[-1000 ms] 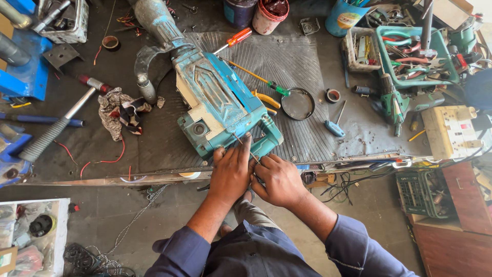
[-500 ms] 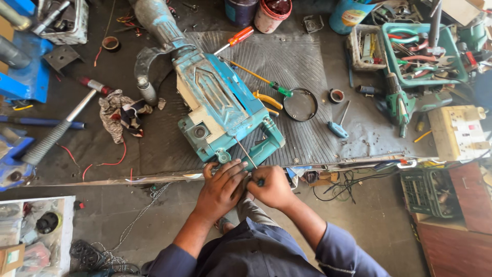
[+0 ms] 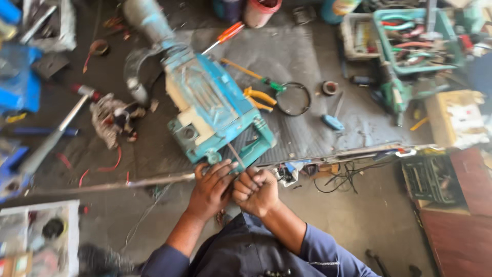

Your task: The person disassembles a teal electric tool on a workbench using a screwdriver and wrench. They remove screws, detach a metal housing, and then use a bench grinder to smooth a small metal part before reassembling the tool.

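Observation:
A large teal power tool [image 3: 205,102] lies on a dark workbench [image 3: 318,118], its handle end towards me. My left hand [image 3: 211,190] rests against the handle's lower edge, fingers bent over it. My right hand [image 3: 255,191] is closed in a fist around a thin metal rod [image 3: 236,155] that slants up into the handle's opening. The two hands touch each other at the bench's front edge.
Yellow-handled pliers [image 3: 259,97], a black ring [image 3: 293,98], an orange screwdriver [image 3: 225,35] and a green one [image 3: 251,74] lie beside the tool. A hammer [image 3: 56,133] and a rag [image 3: 110,115] are left. Green crates [image 3: 410,36] of tools stand at the back right.
Both hands have drawn back towards the bench's front edge and closed up side by side. The right hand now grips the thin rod in a fist. The view has shifted slightly.

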Tool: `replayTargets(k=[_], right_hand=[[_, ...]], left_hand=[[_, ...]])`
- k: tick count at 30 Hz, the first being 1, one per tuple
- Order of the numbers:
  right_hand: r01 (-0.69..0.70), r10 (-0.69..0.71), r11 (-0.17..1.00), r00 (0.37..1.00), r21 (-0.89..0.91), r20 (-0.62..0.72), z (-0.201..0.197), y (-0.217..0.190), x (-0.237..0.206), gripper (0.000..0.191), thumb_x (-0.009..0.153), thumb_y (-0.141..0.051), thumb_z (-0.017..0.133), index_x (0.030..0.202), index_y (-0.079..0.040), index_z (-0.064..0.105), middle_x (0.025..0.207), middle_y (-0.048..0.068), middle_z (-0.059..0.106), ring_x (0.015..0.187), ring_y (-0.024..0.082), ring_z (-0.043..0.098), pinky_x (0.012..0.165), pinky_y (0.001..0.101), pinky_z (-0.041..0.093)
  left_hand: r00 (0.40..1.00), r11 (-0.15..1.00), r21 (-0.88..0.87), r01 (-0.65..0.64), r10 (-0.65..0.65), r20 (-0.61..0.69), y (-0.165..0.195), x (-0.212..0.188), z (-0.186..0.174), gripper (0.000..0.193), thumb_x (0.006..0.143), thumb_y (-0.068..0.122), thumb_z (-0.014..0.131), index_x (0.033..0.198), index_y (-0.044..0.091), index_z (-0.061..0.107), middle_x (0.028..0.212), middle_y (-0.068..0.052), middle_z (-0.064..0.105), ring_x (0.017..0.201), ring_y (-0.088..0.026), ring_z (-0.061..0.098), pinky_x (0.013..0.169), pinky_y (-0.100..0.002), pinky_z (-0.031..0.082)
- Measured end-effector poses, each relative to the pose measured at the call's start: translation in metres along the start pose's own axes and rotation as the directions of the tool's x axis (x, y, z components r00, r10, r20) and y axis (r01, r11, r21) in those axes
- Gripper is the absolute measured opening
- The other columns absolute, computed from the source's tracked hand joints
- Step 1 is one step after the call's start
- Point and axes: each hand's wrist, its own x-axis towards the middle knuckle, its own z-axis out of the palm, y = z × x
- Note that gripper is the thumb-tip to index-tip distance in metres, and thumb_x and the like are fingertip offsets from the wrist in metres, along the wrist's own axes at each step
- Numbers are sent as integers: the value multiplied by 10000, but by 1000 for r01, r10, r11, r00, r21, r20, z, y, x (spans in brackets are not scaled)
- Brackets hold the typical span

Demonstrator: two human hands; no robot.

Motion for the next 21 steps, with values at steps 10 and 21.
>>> replayTargets(k=[10, 21], right_hand=[[216, -243, -538, 886, -815, 395, 2, -76, -78, 288, 789, -74, 752, 616, -51, 522, 603, 110, 524, 567, 292, 542, 538, 423, 412], [-160, -500, -762, 761, -628, 414, 7, -235, -144, 367, 772, -163, 794, 557, -66, 513, 582, 102, 516, 561, 326, 564, 506, 462, 426]], left_hand=[[991, 996, 43, 77, -72, -112, 34, 40, 4, 231, 817, 109, 730, 1033, 135, 652, 1193, -16, 704, 1181, -204, 651, 1025, -494, 322], [985, 998, 23, 50, -53, 167, 61, 235, 125, 218, 882, 107, 670, 1096, 72, 699, 1017, -116, 704, 957, -336, 658, 838, -471, 522]])
